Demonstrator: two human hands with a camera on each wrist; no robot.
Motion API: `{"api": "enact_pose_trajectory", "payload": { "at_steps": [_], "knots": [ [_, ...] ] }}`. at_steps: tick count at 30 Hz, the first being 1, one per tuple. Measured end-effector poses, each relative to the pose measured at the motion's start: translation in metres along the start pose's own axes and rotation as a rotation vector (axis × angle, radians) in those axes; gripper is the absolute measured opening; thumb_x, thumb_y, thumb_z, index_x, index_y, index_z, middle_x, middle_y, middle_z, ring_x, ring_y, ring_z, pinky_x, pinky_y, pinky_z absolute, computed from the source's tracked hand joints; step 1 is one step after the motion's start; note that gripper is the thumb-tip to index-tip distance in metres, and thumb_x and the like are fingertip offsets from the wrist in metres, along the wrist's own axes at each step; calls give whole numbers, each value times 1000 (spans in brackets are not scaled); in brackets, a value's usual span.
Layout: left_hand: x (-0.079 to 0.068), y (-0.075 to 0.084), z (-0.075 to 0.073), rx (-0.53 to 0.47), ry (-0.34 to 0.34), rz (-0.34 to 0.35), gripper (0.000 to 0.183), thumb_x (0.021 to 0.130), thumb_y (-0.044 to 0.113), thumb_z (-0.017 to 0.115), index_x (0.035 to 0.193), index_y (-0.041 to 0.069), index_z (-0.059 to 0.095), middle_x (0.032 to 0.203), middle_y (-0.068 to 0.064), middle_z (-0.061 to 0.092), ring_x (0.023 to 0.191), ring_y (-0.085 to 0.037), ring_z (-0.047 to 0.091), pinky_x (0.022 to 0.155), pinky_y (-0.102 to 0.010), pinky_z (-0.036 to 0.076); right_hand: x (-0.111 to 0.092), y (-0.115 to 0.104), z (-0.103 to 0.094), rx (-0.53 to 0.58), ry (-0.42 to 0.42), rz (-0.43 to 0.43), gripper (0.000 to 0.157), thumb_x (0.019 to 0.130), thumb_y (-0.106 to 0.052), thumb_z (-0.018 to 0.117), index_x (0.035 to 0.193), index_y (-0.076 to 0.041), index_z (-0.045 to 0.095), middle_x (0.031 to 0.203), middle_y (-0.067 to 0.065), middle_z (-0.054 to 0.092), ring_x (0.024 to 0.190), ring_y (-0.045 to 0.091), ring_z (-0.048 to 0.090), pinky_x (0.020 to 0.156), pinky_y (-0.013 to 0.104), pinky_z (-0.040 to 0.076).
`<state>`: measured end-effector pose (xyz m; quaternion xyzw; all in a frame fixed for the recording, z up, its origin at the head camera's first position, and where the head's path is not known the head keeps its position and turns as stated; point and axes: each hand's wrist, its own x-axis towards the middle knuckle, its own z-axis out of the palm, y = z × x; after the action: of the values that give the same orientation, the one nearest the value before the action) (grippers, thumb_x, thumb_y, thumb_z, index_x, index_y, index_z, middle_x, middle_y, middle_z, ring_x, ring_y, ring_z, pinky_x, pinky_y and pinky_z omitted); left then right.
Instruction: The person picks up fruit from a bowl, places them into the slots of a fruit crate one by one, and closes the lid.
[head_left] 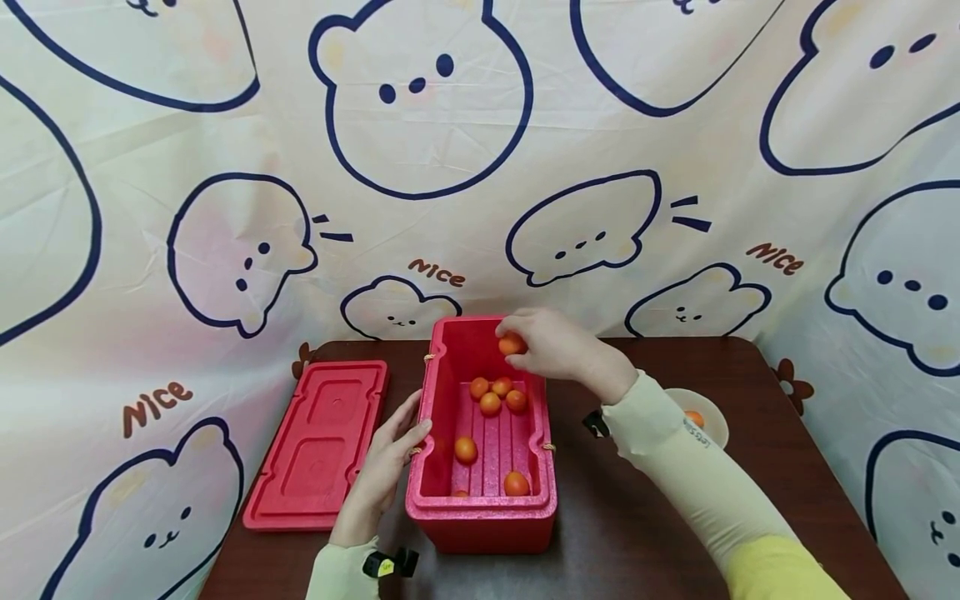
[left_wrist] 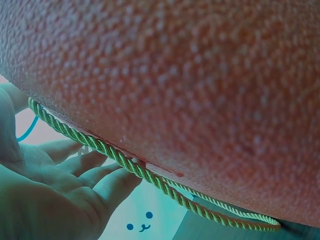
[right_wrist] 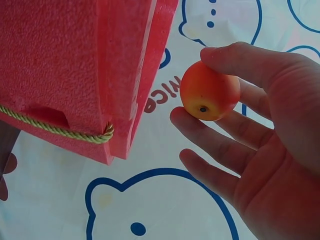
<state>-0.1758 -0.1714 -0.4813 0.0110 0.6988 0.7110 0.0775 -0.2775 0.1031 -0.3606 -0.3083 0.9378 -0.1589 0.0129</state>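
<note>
Above the far right part of the red foam box (head_left: 483,531), my right hand (head_left: 557,346) pinches a small round orange-red fruit (right_wrist: 207,92) between thumb and fingers. In the right wrist view the fruit's dark stem end shows, and the box wall stands to the left. My left hand (head_left: 386,467) rests along the box's left outer side, fingers straight and thumb at the rim. A twisted cord handle (left_wrist: 115,155) crosses in front of those fingers in the left wrist view. Several similar fruits (head_left: 490,404) lie on the ribbed box floor, some at the near end.
Left of the box lies a flat red lid (head_left: 318,450) on the dark table (head_left: 622,517). A pale plate (head_left: 722,429) holding an orange fruit (head_left: 695,418) stands at the right, partly hidden by the right sleeve. A cartoon-print cloth (head_left: 420,233) hangs behind and along the sides.
</note>
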Motion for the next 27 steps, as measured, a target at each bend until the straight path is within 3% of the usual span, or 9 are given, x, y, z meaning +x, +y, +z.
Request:
{"api": "enact_pose_trajectory", "payload": {
  "at_steps": [27],
  "knots": [
    [0, 1, 1, -14, -10, -4, 66, 98, 22, 62, 157, 17, 34, 159, -13, 37, 135, -38, 48, 95, -44, 56, 9, -15, 11, -21, -29, -50, 36, 87, -25, 79, 122, -19, 70, 116, -2, 67, 96, 10, 59, 86, 27, 57]
  ]
}}
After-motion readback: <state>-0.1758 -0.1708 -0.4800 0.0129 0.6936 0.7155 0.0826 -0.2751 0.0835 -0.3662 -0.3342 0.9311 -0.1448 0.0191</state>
